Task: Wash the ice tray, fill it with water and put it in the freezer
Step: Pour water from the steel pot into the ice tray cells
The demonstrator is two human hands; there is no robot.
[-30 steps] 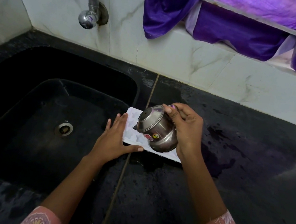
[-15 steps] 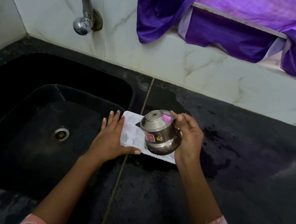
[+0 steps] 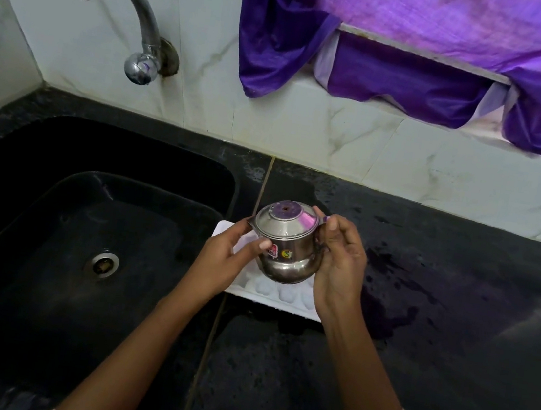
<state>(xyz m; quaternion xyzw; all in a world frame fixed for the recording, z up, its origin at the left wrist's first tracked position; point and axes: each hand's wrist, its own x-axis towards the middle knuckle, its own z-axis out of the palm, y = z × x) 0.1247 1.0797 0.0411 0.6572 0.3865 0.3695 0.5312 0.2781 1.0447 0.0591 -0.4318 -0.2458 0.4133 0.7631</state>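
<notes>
Hands both on pot (image 3: 286, 244): right hand (image 3: 339, 269) grips its handle side, left hand (image 3: 220, 260) cups the spout side, thumb on the front. Pot upright, lidded, held just above the tray (image 3: 284, 297). Tray lies flat on the wet black counter (image 3: 456, 298), against the right edge of the sink (image 3: 163, 170). Tap (image 3: 123, 3) far left, not running. Water in the cells: cannot tell. Judged step: filling the tray from the pot. Next move calls for a slow tilt toward the spout, sweeping across the cells without overflow.
</notes>
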